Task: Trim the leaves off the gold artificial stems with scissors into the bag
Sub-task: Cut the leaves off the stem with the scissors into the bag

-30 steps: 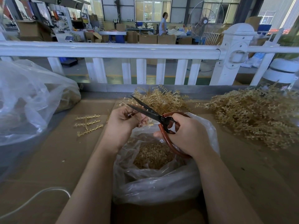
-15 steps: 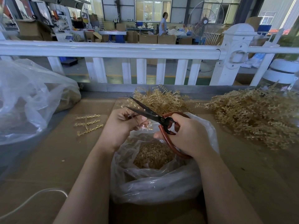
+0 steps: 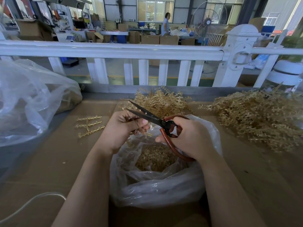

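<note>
My right hand (image 3: 190, 138) grips the red-brown handles of black-bladed scissors (image 3: 147, 116), whose blades stand slightly apart and point up-left. My left hand (image 3: 124, 128) holds a small gold stem (image 3: 147, 130) right under the blades, mostly hidden by the fingers. Both hands hover over an open clear plastic bag (image 3: 157, 190) with cut gold leaves (image 3: 154, 157) at its bottom. A heap of gold stems (image 3: 164, 102) lies just behind the hands, and a bigger heap (image 3: 255, 118) spreads at the right.
A forked gold stem (image 3: 89, 126) lies on the cardboard table top (image 3: 49, 161) left of my hands. A large clear bag (image 3: 27, 102) bulges at the far left. A white railing (image 3: 114, 49) runs behind the table; a white cable (image 3: 32, 203) curves bottom left.
The scissors and both hands have stayed over the bag, with the blades shifting only slightly against the stem in my left hand.
</note>
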